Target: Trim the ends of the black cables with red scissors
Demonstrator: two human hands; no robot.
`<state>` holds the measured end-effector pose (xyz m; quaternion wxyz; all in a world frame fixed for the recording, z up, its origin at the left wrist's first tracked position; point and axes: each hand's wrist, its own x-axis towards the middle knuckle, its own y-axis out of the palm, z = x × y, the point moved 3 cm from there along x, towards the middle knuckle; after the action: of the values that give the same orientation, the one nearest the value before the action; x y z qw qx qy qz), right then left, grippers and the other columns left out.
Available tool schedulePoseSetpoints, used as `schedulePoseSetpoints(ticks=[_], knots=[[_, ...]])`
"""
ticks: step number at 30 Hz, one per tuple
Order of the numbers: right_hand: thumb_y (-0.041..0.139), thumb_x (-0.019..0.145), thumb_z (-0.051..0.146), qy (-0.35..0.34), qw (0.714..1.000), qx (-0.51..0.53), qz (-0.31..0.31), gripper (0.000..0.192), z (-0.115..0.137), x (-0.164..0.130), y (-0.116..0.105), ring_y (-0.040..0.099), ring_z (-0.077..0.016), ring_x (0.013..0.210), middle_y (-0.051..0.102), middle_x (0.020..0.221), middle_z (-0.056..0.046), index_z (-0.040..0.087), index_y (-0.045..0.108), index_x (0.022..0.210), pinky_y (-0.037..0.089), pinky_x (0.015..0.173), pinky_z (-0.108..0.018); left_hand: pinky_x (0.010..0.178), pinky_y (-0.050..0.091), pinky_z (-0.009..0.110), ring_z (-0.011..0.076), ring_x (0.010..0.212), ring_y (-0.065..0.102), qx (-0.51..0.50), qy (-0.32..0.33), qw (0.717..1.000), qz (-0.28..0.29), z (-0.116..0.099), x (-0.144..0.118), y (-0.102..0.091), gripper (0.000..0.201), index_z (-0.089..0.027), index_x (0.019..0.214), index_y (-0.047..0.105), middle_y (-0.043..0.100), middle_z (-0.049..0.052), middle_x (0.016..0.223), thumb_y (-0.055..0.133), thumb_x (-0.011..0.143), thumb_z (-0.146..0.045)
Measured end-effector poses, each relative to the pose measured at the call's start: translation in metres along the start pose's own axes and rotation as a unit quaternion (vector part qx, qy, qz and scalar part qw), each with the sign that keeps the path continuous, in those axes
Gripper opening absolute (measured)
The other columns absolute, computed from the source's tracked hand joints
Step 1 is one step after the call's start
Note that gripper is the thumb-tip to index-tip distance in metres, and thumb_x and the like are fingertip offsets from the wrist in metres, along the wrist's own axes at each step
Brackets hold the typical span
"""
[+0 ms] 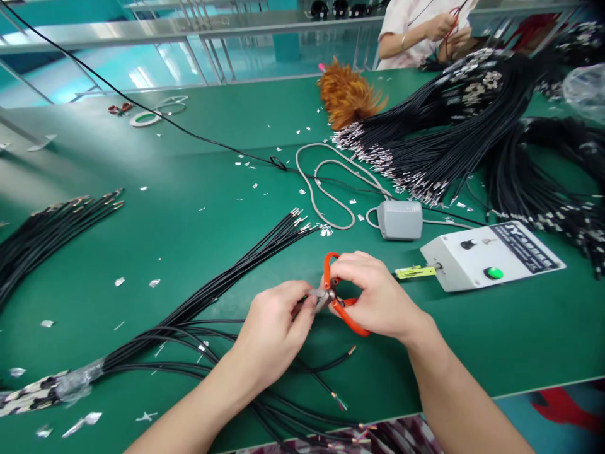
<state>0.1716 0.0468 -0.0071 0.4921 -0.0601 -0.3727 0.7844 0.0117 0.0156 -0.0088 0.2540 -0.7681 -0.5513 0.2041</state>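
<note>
My right hand (378, 299) is closed around the orange-handled scissors (350, 320), which look like small snips with short blades. Their blades point left and meet the fingertips of my left hand (276, 328). Those fingers pinch the end of a black cable (215, 321); the tip itself is mostly hidden by the fingers and blades. Other black cables of the same bundle (189, 309) fan out beside and under my left hand. Some show silvery ends at the far side, others bare coloured wires (339, 401) near the table's front edge.
A white control box (491, 258) with a green button stands at right, a grey adapter (400, 220) behind it. Large black cable bundles (425, 132) and a brown feather duster (347, 94) lie farther back. Foil scraps dot the green table (217, 183). Across it, a person's hands (447, 31) hold wires.
</note>
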Motion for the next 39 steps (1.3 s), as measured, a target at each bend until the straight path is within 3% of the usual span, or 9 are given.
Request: schedulePoseSetpoints(ticks=[4, 7, 10, 13, 16, 20, 24, 32, 39], knots=[[0.06, 0.066, 0.007, -0.021, 1.0, -0.01, 0.0, 0.015, 0.0, 0.0, 0.0, 0.052, -0.0148, 0.065, 0.06, 0.066, 0.003, 0.022, 0.056, 0.068, 0.031, 0.062, -0.029, 0.054, 0.032, 0.025, 0.0146, 0.056, 0.043, 0.009, 0.007, 1.0, 0.018, -0.002, 0.001, 0.001, 0.025, -0.02, 0.064, 0.054, 0.051, -0.001, 0.061, 0.047, 0.088, -0.021], [0.061, 0.07, 0.011, 0.076, 0.987, 0.14, -0.032, 0.012, -0.006, 0.0, 0.006, 0.054, -0.0152, 0.068, 0.061, 0.073, 0.002, 0.022, 0.056, 0.072, 0.038, 0.065, -0.028, 0.054, 0.032, 0.024, 0.0141, 0.057, 0.044, -0.044, -0.011, 0.999, 0.025, 0.002, 0.003, 0.001, 0.022, -0.019, 0.074, 0.061, 0.053, -0.001, 0.063, 0.046, 0.09, -0.024], [0.065, 0.072, 0.016, 0.158, 0.939, 0.302, -0.047, 0.011, -0.01, 0.002, 0.013, 0.053, -0.0139, 0.065, 0.059, 0.071, 0.003, 0.021, 0.054, 0.072, 0.041, 0.064, -0.028, 0.055, 0.034, 0.023, 0.0136, 0.06, 0.046, -0.127, -0.041, 0.991, 0.028, 0.007, 0.006, 0.001, 0.022, -0.018, 0.078, 0.063, 0.055, -0.001, 0.065, 0.051, 0.09, -0.03], [0.073, 0.071, 0.025, 0.195, 0.914, 0.348, -0.075, 0.017, -0.011, 0.004, 0.014, 0.051, -0.0127, 0.062, 0.058, 0.07, 0.003, 0.02, 0.057, 0.073, 0.04, 0.061, -0.026, 0.056, 0.037, 0.022, 0.0123, 0.062, 0.047, -0.223, -0.068, 0.973, -0.004, 0.009, 0.008, -0.003, 0.019, -0.015, 0.077, 0.064, 0.056, -0.001, 0.066, 0.058, 0.085, -0.032], [0.073, 0.074, 0.037, 0.225, 0.91, 0.333, -0.098, 0.024, -0.013, 0.003, 0.011, 0.047, -0.0121, 0.06, 0.053, 0.068, 0.003, 0.02, 0.056, 0.074, 0.039, 0.057, -0.025, 0.051, 0.034, 0.019, 0.0092, 0.056, 0.043, -0.304, -0.095, 0.945, -0.071, 0.011, 0.009, -0.014, 0.017, -0.015, 0.079, 0.065, 0.053, -0.002, 0.062, 0.064, 0.081, -0.032], [0.07, 0.078, 0.045, 0.236, 0.949, 0.207, -0.012, 0.033, -0.014, 0.001, 0.015, 0.042, -0.0128, 0.058, 0.047, 0.062, 0.004, 0.021, 0.051, 0.066, 0.034, 0.053, -0.025, 0.049, 0.032, 0.017, 0.0077, 0.053, 0.042, -0.379, -0.129, 0.906, -0.139, 0.013, 0.007, -0.025, 0.018, -0.015, 0.079, 0.063, 0.053, -0.003, 0.058, 0.068, 0.08, -0.033], [0.071, 0.074, 0.05, 0.223, 0.968, 0.098, 0.056, 0.045, -0.01, -0.002, 0.024, 0.039, -0.0126, 0.056, 0.044, 0.058, 0.004, 0.021, 0.042, 0.057, 0.03, 0.05, -0.025, 0.048, 0.032, 0.017, 0.0077, 0.052, 0.044, -0.369, -0.134, 0.908, -0.145, 0.013, 0.007, -0.025, 0.019, -0.015, 0.077, 0.062, 0.053, -0.003, 0.056, 0.068, 0.079, -0.033], [0.066, 0.075, 0.059, 0.267, 0.927, 0.209, 0.162, 0.048, -0.012, -0.007, 0.03, 0.027, -0.0091, 0.052, 0.033, 0.056, 0.006, 0.02, 0.045, 0.059, 0.024, 0.046, -0.023, 0.051, 0.041, 0.019, 0.0092, 0.055, 0.049, -0.28, -0.1, 0.947, -0.123, 0.006, 0.006, -0.016, 0.013, -0.015, 0.071, 0.06, 0.055, -0.003, 0.061, 0.064, 0.079, -0.024], [0.065, 0.074, 0.062, 0.291, 0.906, 0.246, 0.185, 0.049, -0.015, -0.009, 0.032, 0.028, -0.0091, 0.051, 0.033, 0.056, 0.006, 0.019, 0.046, 0.059, 0.024, 0.047, -0.024, 0.057, 0.044, 0.018, 0.0092, 0.062, 0.054, -0.235, -0.073, 0.964, -0.099, 0.006, 0.005, -0.011, 0.011, -0.014, 0.073, 0.06, 0.061, -0.001, 0.068, 0.061, 0.082, -0.02]])
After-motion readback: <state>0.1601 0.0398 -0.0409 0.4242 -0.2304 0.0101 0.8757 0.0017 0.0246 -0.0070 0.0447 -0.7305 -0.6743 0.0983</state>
